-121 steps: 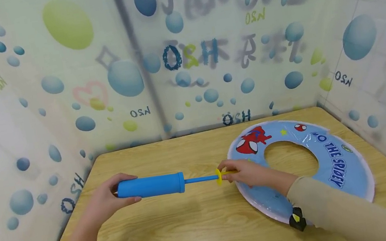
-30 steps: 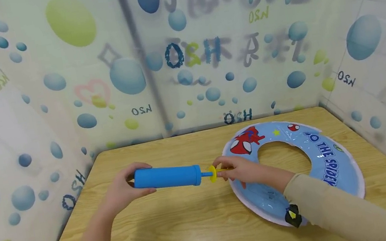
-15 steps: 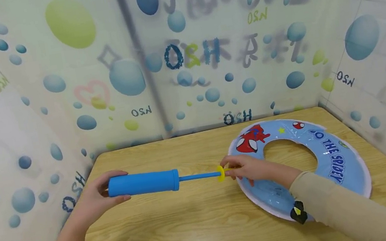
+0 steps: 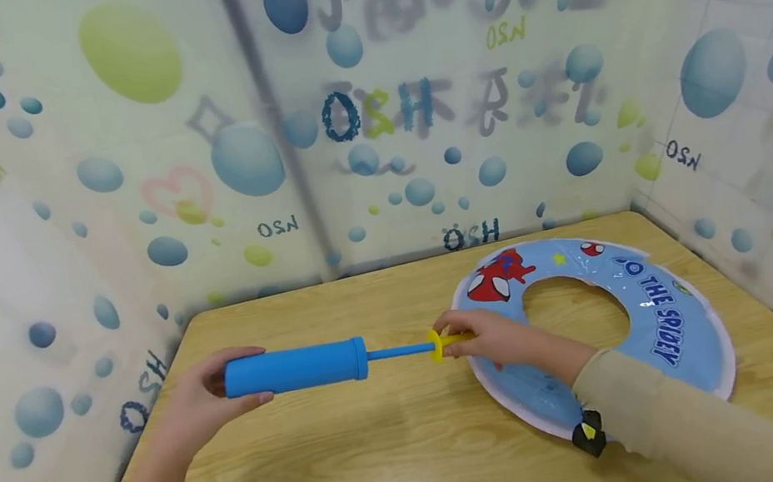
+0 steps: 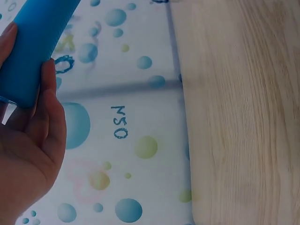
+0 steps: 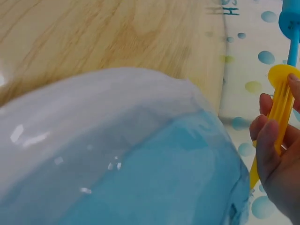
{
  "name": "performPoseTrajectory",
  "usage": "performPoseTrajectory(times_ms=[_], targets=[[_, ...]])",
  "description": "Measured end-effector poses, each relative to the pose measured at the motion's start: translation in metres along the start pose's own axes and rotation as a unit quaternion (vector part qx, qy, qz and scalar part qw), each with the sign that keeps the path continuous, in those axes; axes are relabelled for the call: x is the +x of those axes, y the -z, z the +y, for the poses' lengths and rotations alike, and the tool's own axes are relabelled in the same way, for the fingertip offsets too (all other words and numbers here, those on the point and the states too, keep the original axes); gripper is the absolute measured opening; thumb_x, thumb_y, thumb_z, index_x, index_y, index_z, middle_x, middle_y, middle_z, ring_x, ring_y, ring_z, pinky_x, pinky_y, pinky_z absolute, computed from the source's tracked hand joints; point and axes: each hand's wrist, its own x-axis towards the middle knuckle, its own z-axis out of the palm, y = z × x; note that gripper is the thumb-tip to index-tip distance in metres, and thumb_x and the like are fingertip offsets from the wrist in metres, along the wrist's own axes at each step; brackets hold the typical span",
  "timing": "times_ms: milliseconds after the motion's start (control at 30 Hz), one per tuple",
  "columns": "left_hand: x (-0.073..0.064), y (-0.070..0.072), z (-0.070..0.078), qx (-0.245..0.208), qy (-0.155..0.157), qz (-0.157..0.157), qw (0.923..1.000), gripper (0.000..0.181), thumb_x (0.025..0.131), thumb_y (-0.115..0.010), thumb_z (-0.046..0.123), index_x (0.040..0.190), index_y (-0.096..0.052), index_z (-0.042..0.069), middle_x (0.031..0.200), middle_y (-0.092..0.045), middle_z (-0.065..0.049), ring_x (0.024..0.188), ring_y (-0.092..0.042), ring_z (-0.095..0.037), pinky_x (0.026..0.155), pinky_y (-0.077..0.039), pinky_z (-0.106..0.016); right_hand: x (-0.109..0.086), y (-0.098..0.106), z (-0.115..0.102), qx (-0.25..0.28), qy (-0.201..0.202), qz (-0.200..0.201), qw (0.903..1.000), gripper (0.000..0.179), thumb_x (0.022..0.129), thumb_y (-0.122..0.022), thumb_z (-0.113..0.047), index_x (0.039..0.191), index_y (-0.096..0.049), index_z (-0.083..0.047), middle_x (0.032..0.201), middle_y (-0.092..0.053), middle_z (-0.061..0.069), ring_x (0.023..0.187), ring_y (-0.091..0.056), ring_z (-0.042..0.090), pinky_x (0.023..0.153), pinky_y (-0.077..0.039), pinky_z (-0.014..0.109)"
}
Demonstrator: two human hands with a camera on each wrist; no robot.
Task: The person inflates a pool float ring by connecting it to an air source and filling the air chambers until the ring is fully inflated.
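Note:
A blue hand pump (image 4: 296, 369) is held level above the table, its blue rod partly drawn out to the right. My left hand (image 4: 207, 404) grips the closed left end of the barrel, thumb on the near side and fingers on the far side. With my right hand (image 4: 489, 338) I hold the pump's yellow handle (image 6: 280, 105), fingers curled about it just behind the round yellow flange. Under and beyond the right forearm lies an inflatable swim ring (image 4: 676, 296), light blue with a red cartoon figure and lettering. The right wrist view shows its shiny, puffed side close up.
The wooden table (image 4: 361, 464) runs back to a wall covering (image 4: 377, 183) printed with blue and green drops. Similar covering stands at the left and right sides. The swim ring takes up the table's right part. Black straps sit at both sleeve cuffs.
The rod was nearly all in one second ago, then came far out half a second ago as the barrel went left. Now the barrel is slightly right again and the rod shorter.

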Motion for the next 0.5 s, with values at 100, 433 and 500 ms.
performPoseTrajectory(times_ms=[100, 433, 500], targets=[[0.007, -0.011, 0.002, -0.001, 0.011, -0.01, 0.9999, 0.058, 0.081, -0.081, 0.028, 0.132, -0.06, 0.01, 0.133, -0.051, -0.021, 0.1, -0.06, -0.033, 0.075, -0.054, -0.036, 0.003, -0.005, -0.002, -0.008, -0.004, 0.005, 1.0, 0.031, 0.096, -0.065, -0.023, 0.126, -0.057, -0.02, 0.122, -0.059, 0.012, 0.044, -0.041, 0.019, 0.042, -0.043, 0.027], [0.022, -0.049, 0.006, -0.004, 0.006, -0.016, 0.9998, 0.057, 0.078, -0.083, 0.033, 0.128, -0.063, 0.015, 0.129, -0.055, -0.018, 0.097, -0.061, -0.032, 0.075, -0.053, -0.038, 0.01, -0.019, -0.013, -0.055, 0.02, 0.03, 0.9979, 0.028, 0.095, -0.066, -0.02, 0.123, -0.059, -0.02, 0.11, -0.062, 0.003, 0.095, -0.057, 0.023, 0.073, -0.052, 0.035], [0.023, -0.055, 0.006, -0.007, 0.009, -0.014, 0.9998, 0.057, 0.078, -0.084, 0.033, 0.127, -0.064, 0.014, 0.129, -0.055, -0.018, 0.096, -0.061, -0.031, 0.075, -0.053, -0.038, 0.011, -0.02, -0.016, -0.074, 0.027, 0.036, 0.9962, 0.029, 0.095, -0.066, -0.021, 0.123, -0.059, -0.02, 0.111, -0.063, 0.002, 0.099, -0.058, 0.024, 0.08, -0.051, 0.038]])
